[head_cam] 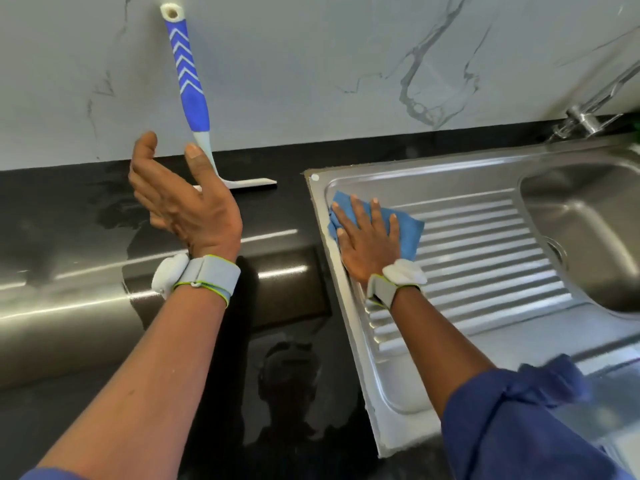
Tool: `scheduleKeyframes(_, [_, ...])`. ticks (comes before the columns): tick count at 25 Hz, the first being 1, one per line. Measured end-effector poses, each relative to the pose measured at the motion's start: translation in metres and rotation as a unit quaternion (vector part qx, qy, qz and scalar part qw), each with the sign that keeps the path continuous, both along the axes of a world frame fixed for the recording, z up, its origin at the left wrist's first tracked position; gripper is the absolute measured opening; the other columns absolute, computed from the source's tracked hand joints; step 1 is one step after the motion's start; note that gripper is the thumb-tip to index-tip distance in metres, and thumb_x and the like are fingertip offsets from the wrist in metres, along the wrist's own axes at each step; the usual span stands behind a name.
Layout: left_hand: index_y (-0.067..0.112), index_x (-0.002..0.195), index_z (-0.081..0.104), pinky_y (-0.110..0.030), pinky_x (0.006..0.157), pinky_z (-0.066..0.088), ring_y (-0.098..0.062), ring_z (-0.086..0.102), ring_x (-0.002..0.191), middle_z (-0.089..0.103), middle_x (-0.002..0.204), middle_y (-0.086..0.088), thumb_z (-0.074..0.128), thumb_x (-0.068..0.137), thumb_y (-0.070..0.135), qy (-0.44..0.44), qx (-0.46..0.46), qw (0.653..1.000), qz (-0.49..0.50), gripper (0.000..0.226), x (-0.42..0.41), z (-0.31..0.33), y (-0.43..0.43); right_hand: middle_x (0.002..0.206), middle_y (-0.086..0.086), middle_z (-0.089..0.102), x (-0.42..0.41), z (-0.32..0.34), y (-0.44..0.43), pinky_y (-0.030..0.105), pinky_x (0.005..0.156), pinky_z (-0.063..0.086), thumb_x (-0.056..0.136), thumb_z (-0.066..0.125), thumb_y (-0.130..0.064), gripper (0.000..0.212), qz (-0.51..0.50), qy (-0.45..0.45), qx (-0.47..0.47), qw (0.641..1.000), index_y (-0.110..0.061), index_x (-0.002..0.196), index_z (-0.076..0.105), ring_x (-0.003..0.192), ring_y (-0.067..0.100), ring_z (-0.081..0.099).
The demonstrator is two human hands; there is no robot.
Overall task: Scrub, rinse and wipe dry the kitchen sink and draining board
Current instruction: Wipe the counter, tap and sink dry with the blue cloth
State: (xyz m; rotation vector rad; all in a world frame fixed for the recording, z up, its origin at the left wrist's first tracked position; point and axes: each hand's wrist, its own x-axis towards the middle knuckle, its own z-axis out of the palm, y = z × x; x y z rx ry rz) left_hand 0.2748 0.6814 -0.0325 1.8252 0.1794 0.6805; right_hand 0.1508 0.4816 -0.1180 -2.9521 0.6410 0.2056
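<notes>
rolled blue sleeve nearest, right hand spread flat presses the blue cloth on the far left corner of the draining board beside the sink, left hand open and raised by the leaning squeegee, which a careless swing could topple.

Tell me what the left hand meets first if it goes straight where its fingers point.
Probably the marble wall, just left of the leaning squeegee; depth from the left hand is unclear.
</notes>
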Motion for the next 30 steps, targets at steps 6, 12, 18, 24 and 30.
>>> scheduleKeyframes(6, [0.013, 0.136, 0.057, 0.006, 0.091, 0.012, -0.02, 0.052, 0.123, 0.058, 0.135, -0.004, 0.054, 0.099, 0.036, 0.023, -0.015, 0.999, -0.033, 0.043, -0.055, 0.004, -0.018, 0.169, -0.002, 0.001, -0.138, 0.025, 0.054, 0.058, 0.122, 0.0, 0.103, 0.011, -0.047, 0.057, 0.015, 0.006, 0.153, 0.988, -0.036, 0.159, 0.011, 0.153, 0.037, -0.009])
scheduleKeyframes(12, [0.013, 0.12, 0.067, 0.002, 0.094, 0.02, -0.022, 0.054, 0.119, 0.062, 0.127, -0.006, 0.053, 0.099, 0.03, 0.02, -0.031, 0.988, -0.153, 0.031, -0.109, 0.003, -0.077, 0.169, -0.007, 0.002, -0.31, 0.068, 0.142, 0.057, 0.122, -0.001, 0.105, 0.029, -0.045, 0.049, 0.171, 0.043, 0.106, 0.979, -0.046, 0.154, 0.024, 0.153, 0.04, -0.006])
scheduleKeyframes(18, [0.007, 0.108, 0.07, -0.048, 0.102, 0.043, -0.03, 0.058, 0.11, 0.066, 0.111, -0.008, 0.05, 0.102, 0.026, -0.008, 0.024, 0.963, -0.268, 0.028, -0.174, -0.011, -0.109, 0.169, -0.004, 0.003, -0.38, 0.033, -0.026, 0.067, 0.114, 0.019, 0.103, 0.013, -0.054, 0.053, -0.114, 0.028, -0.003, 0.993, -0.053, 0.154, 0.0, 0.152, 0.042, -0.006])
scheduleKeyframes(24, [0.009, 0.104, 0.068, -0.039, 0.098, 0.043, -0.024, 0.055, 0.107, 0.066, 0.108, -0.004, 0.053, 0.1, 0.019, -0.016, 0.086, 0.922, -0.376, 0.019, -0.262, -0.019, -0.167, 0.168, 0.004, 0.014, -0.369, 0.038, -0.013, 0.066, 0.114, 0.021, 0.1, 0.023, -0.057, 0.059, -0.237, -0.025, -0.009, 0.971, -0.042, 0.157, 0.018, 0.15, 0.05, 0.006])
scheduleKeyframes(30, [0.016, 0.105, 0.069, -0.049, 0.096, 0.045, -0.022, 0.054, 0.108, 0.067, 0.109, 0.0, 0.053, 0.099, 0.024, -0.009, 0.112, 0.912, -0.396, 0.019, -0.331, -0.016, -0.24, 0.168, -0.003, 0.013, -0.393, 0.026, -0.052, 0.064, 0.12, 0.003, 0.1, 0.03, -0.056, 0.054, -0.248, -0.122, 0.043, 0.96, -0.046, 0.153, 0.029, 0.152, 0.044, -0.007])
